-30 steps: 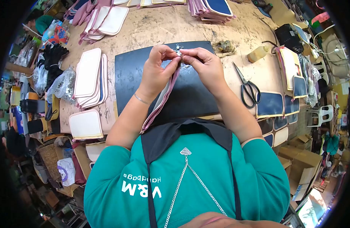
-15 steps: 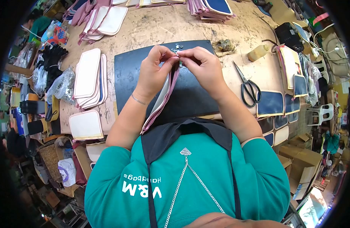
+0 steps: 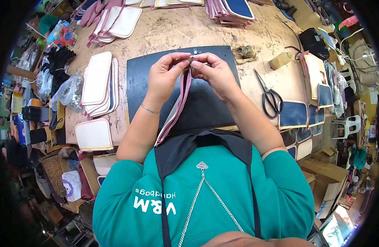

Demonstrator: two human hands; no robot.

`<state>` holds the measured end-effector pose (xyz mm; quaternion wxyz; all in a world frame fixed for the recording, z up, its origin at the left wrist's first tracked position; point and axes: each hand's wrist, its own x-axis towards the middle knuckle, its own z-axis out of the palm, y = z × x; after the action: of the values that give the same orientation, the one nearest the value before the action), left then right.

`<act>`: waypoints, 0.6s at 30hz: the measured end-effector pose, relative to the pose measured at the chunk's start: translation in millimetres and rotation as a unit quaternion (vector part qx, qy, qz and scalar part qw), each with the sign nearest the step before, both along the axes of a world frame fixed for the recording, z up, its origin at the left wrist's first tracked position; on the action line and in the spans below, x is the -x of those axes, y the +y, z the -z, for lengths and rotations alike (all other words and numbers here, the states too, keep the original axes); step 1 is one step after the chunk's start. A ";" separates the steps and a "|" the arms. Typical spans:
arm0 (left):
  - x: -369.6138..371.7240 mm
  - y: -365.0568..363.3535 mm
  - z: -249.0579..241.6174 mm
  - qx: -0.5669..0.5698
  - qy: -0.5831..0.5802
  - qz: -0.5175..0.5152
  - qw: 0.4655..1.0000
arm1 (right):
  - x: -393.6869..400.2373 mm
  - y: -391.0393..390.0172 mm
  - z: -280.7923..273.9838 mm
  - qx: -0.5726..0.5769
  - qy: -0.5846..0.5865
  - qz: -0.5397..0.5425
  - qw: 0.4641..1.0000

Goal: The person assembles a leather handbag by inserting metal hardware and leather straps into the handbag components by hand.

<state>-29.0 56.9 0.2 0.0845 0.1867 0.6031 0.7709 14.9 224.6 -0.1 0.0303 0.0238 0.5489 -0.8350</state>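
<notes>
Nearest the camera, a teal sweatshirt point(image 3: 206, 201) with white lettering and a silver chain fills the lower frame. Above it, both forearms rise over a dark navy rectangular mat point(image 3: 202, 99) lying on the worn wooden worktable point(image 3: 173, 31). The left hand point(image 3: 165, 76) and the right hand point(image 3: 212, 74) meet over the far part of that mat, holding a flat pink-edged, cream-faced bag panel point(image 3: 176, 109) on edge, so that it hangs from the fingertips down towards the chest. The fingers of both hands are curled close, thumbs and forefingers pinched on the panel's top end, where a small silver metal fitting point(image 3: 191, 59) sits between them; which hand grips the fitting itself cannot be told. Right of the mat lie black-handled scissors point(image 3: 269, 96), just beside it. Left of the mat rests a stack of cream panels with pink trim point(image 3: 97, 82). Beyond the mat's far right corner stands a small yellowish bottle point(image 3: 281, 60), and farther still, more stacked panels point(image 3: 230, 9).
</notes>
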 end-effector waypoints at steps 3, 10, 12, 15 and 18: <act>5.7 -6.6 1.9 -0.026 -0.048 0.034 0.998 | 5.8 2.0 4.1 0.031 -0.015 -0.013 0.999; 15.4 -21.8 0.2 -0.036 -0.109 0.089 0.989 | 15.1 10.6 -4.8 -0.180 0.079 -0.090 0.976; 11.1 -21.8 -5.8 -0.001 -0.081 0.084 0.993 | 15.3 13.7 -16.1 -0.236 0.068 -0.104 0.964; 6.2 -19.7 -13.9 0.064 -0.043 0.067 0.995 | 15.7 15.5 -27.5 -0.273 0.056 -0.116 0.953; 5.5 -20.7 -15.3 0.118 0.022 0.060 0.991 | 16.2 17.3 -32.6 -0.340 0.084 -0.116 0.929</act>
<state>-34.5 36.2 15.5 0.1386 0.2286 0.6789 0.6838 -1.3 241.9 32.5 0.0709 -0.1012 0.7994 -0.5880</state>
